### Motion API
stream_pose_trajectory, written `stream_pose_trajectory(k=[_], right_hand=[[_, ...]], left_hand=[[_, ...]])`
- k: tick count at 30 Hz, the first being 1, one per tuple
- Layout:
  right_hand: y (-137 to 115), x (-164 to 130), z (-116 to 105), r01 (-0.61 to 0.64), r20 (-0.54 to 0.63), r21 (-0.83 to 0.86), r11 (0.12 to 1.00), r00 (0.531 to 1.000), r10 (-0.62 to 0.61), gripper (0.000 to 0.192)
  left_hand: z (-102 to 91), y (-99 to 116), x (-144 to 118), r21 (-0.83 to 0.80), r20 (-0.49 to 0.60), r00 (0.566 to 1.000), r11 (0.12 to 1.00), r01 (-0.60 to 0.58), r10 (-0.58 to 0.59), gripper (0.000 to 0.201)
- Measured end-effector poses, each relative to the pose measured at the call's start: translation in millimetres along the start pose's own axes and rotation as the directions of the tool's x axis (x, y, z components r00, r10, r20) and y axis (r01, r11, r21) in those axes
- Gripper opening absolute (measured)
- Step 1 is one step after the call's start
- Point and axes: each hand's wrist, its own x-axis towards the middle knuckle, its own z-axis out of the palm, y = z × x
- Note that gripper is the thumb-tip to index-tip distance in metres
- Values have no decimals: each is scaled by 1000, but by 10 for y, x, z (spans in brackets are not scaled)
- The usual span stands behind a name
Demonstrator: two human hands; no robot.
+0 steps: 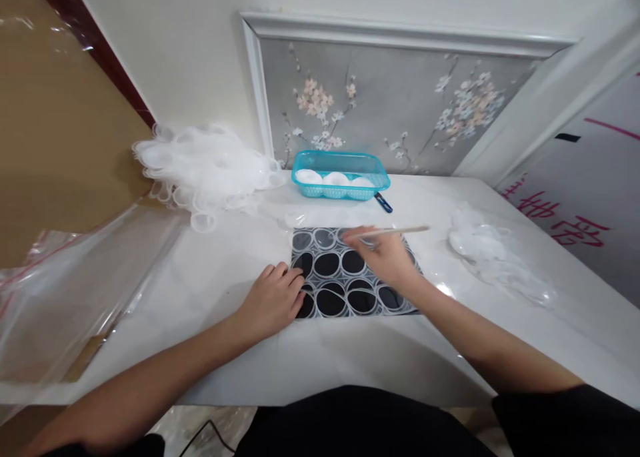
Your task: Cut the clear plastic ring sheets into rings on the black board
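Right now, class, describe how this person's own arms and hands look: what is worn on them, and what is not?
Both forearms are bare from the wrist back. The left hand and right hand wear no gloves, and no rings, watch or bracelets show. A black short sleeve covers the right upper arm; a sliver of black cloth shows at the left arm's lower edge.

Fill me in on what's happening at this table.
A person sits at a white table. The left hand rests on the left edge of a black mat covered with clear rings. The right hand holds a thin stick over the mat. A blue basket stands behind.
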Motion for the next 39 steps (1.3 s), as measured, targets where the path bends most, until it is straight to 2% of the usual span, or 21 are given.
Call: stream_pose_trajectory(k=[2, 4, 7, 10, 17, 19, 21, 23, 25, 26, 27, 28, 29, 30, 31, 32, 34, 36, 39], right_hand=[[-3, -190, 200, -97, 177, 35, 995, 980, 90, 17], [25, -346, 376, -212, 228, 91, 973, 955, 187, 17], [73, -440, 487, -277, 235, 143, 950, 942, 240, 19], [84, -427, 473, -266, 233, 149, 952, 945, 228, 19], [69, -439, 468, -242, 220, 90, 966, 951, 218, 16], [65, -502, 489, -190, 215, 13, 982, 959, 183, 16], [51, -553, 504, -25, 248, -119, 993, 967, 54, 19], [34, -521, 482, 199, 356, -261, 945, 929, -98, 23], [31, -353, 391, 326, 429, -379, 866, 891, -148, 27], [38, -223, 314, 322, 396, -435, 841, 907, -142, 27], [50, -78, 218, 274, 304, -485, 831, 943, -133, 27], [66, 64, 110, 194, 145, -506, 840, 980, -139, 27], [84, 184, -1, 107, -69, -492, 864, 984, -162, 26], [103, 265, -104, 47, -238, -458, 888, 956, -173, 26], [123, 296, -188, 29, -325, -413, 910, 929, -177, 27], [143, 271, -246, 40, -338, -374, 927, 924, -176, 28], [190, 82, -269, 71, -202, -298, 952, 970, -135, 27], [245, -200, -189, 12, -14, -207, 978, 1000, -16, 25], [323, -533, -12, -177, 118, -40, 983, 976, 181, 24]], left_hand=[[-20, 57, -10, -26, -15, 998, 998, -60, 59, 30], [-32, 116, -22, -56, -6, 995, 993, -103, 103, 38], [-23, 168, -30, -80, 55, 992, 991, -111, 116, 43], [2, 173, -25, -87, 103, 988, 990, -109, 118, 44], [9, 177, -20, -111, 133, 982, 987, -119, 133, 45], [1, 185, -18, -127, 138, 982, 986, -112, 130, 44], [-9, 192, -13, -159, 143, 982, 982, -99, 122, 44], [-19, 199, -10, -195, 150, 982, 977, -85, 116, 44], [-27, 207, -10, -215, 154, 982, 974, -71, 105, 44], [-30, 211, -13, -219, 156, 983, 974, -60, 95, 44], [-32, 212, -16, -222, 160, 984, 974, -46, 83, 45], [-34, 211, -20, -225, 167, 983, 974, -31, 70, 46], [-36, 207, -21, -234, 174, 983, 972, -22, 64, 46], [-39, 200, -21, -247, 177, 982, 969, -14, 60, 46], [-42, 192, -16, -263, 177, 982, 965, -12, 61, 45], [-48, 182, -8, -281, 169, 984, 960, -14, 64, 43], [-68, 172, 22, -312, 128, 990, 950, -22, 65, 39], [-98, 185, 67, -319, 84, 994, 947, -41, 72, 40], [-133, 261, 154, -260, 93, 990, 963, -75, 103, 46]])
